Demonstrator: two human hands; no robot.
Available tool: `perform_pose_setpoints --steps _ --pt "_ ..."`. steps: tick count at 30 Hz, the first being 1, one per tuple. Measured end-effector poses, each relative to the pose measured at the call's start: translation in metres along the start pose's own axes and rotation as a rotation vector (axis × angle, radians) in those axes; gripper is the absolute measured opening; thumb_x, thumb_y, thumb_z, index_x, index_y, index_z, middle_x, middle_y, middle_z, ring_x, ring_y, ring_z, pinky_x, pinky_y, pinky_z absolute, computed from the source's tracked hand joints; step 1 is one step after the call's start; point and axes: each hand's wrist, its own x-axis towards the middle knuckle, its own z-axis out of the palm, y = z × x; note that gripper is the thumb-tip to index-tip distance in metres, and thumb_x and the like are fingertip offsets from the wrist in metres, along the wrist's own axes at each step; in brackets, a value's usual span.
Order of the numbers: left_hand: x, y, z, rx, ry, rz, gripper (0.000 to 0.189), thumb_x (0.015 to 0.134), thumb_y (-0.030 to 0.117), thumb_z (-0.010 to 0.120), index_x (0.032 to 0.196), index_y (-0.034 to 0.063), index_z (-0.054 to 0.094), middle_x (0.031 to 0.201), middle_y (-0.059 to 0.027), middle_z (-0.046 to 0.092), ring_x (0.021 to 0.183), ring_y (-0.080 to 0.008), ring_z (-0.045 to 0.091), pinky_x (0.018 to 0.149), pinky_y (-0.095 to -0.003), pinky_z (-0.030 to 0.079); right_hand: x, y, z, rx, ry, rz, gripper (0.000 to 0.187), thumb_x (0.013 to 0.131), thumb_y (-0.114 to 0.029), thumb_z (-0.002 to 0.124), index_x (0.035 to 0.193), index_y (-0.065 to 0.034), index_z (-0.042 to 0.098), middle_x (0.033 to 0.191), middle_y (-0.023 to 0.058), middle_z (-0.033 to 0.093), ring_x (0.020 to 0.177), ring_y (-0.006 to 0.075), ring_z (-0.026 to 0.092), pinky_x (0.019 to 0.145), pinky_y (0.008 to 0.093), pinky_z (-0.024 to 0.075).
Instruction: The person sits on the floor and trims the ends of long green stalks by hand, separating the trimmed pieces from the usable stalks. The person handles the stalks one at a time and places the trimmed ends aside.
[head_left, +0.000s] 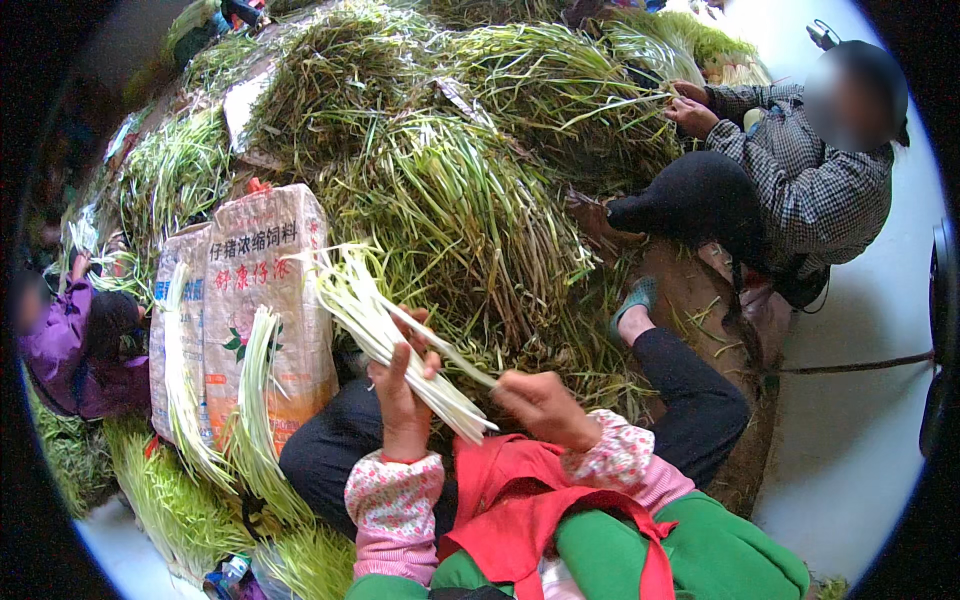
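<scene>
My left hand (405, 397) is closed around a bundle of long, pale leek-like stalks (367, 326), held in front of my lap. Their white ends point down to the right. To the right of the bundle, my right hand (547, 409) pinches the end of a single pale stalk (450, 351), which slants across beside the others. Left of my hands stands a printed woven sack (255, 247) bearing writing. On it lie two small bunches of cleaned stalks, one near my knee (259, 375) and another farther left (178, 352).
A large heap of untrimmed green stalks (465, 195) spreads ahead. Trimmed stalks (172, 495) are piled at lower left. A person in a checked jacket (817, 180) handles stalks at right; a person in purple (67, 345) sits at left. My outstretched leg (690, 397) borders the heap.
</scene>
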Motion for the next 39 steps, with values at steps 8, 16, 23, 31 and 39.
perform_pose_setpoints --steps 8,16,23,31,39 --pt "0.000 0.004 -0.011 0.001 0.100 -0.093 0.045 0.080 0.010 0.063 0.118 -0.0008 0.042 0.079 -0.0081 0.058 0.057 -0.0110 0.047 0.051 -0.0247 0.041 0.098 0.088 -0.029 -0.185 0.325 0.005 0.023 0.087 -0.021 0.053 0.082 0.0004 0.060 0.080 0.0113 0.058 0.072 0.0229 0.056 0.067 0.0315 0.0448" --pt "0.012 0.007 -0.008 -0.035 0.146 -0.102 0.043 0.079 0.009 0.065 0.116 0.0002 0.045 0.076 -0.0072 0.057 0.049 -0.0066 0.043 0.048 -0.0227 0.040 0.153 0.171 -0.055 -0.784 0.473 0.114 0.026 0.079 -0.026 0.058 0.068 -0.0017 0.058 0.071 0.0132 0.051 0.065 0.0267 0.056 0.058 0.0389 0.0443" --pt "0.013 0.006 -0.018 0.117 0.155 -0.188 0.051 0.078 0.013 0.068 0.116 -0.0037 0.039 0.068 -0.0064 0.055 0.045 -0.0067 0.041 0.044 -0.0207 0.038 0.064 0.036 -0.018 -0.142 0.149 -0.190 0.020 0.072 -0.008 0.064 0.063 0.0009 0.049 0.060 0.0119 0.040 0.055 0.0246 0.044 0.048 0.0323 0.0353" --pt "0.002 0.000 -0.015 0.296 0.101 -0.345 0.023 0.078 0.011 0.066 0.097 0.0020 0.055 0.071 -0.0047 0.062 0.045 -0.0056 0.045 0.040 -0.0164 0.036 0.010 0.020 0.016 -0.325 -0.081 -0.482 0.027 0.074 -0.010 0.065 0.063 -0.0015 0.042 0.063 0.0104 0.037 0.055 0.0269 0.042 0.048 0.0359 0.0341" --pt "-0.001 0.004 -0.012 0.317 0.058 -0.338 0.023 0.078 0.001 0.062 0.099 0.0012 0.052 0.077 -0.0104 0.062 0.046 -0.0078 0.047 0.041 -0.0178 0.039 0.000 0.059 0.014 0.684 -0.175 0.461 0.019 0.087 -0.025 0.055 0.085 -0.0062 0.056 0.075 -0.0014 0.055 0.062 0.0084 0.051 0.050 0.0238 0.0402"
